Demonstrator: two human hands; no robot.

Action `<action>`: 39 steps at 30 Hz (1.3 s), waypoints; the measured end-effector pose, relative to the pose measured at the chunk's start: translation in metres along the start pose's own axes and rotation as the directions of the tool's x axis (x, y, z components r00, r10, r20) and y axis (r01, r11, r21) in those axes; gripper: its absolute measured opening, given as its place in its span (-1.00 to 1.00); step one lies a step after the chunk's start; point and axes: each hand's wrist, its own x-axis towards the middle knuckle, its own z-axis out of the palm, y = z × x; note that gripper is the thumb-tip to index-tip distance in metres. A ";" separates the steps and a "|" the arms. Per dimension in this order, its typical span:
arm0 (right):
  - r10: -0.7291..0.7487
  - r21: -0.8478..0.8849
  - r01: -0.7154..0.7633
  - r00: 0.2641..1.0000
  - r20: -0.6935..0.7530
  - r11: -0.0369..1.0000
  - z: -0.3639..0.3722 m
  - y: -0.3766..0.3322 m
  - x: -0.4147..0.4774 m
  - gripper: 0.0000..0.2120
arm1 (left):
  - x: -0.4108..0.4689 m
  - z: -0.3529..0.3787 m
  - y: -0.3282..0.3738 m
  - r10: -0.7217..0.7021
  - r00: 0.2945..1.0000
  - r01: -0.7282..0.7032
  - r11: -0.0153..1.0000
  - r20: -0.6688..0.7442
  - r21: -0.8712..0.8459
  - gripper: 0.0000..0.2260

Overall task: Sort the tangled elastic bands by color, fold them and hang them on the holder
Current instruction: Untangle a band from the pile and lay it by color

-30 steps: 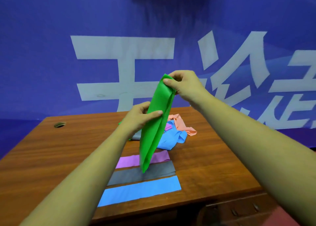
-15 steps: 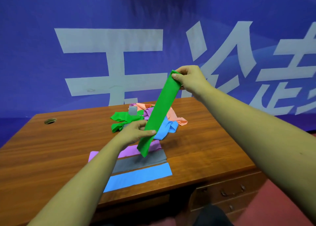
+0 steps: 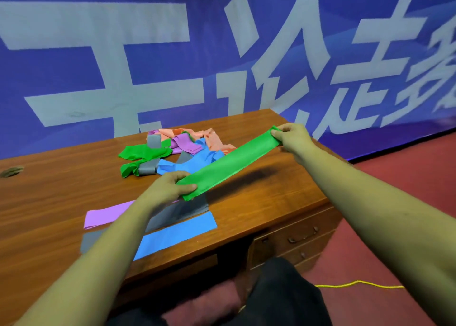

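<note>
Desk (image 3: 271,202) before blue banner (image 3: 61,79); left hand (image 3: 167,190), right hand (image 3: 293,138) pinch green band (image 3: 229,165).

view: single, head-worn, wide-angle | aim: forward and down over table (image 3: 283,197), blue banner (image 3: 61,74) filling 12 o'clock | range: near; left hand (image 3: 170,187) just off centre at 8 o'clock, right hand (image 3: 291,138) at 2 o'clock | edges: lap (image 3: 283,288) at 6 o'clock, red floor (image 3: 370,306) at 5 o'clock
</note>
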 end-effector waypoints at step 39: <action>-0.245 -0.688 0.070 0.956 -0.161 0.722 0.024 0.116 0.073 -0.69 | 0.076 0.072 -0.017 0.354 0.898 -0.066 0.696 -0.262 0.715 -0.87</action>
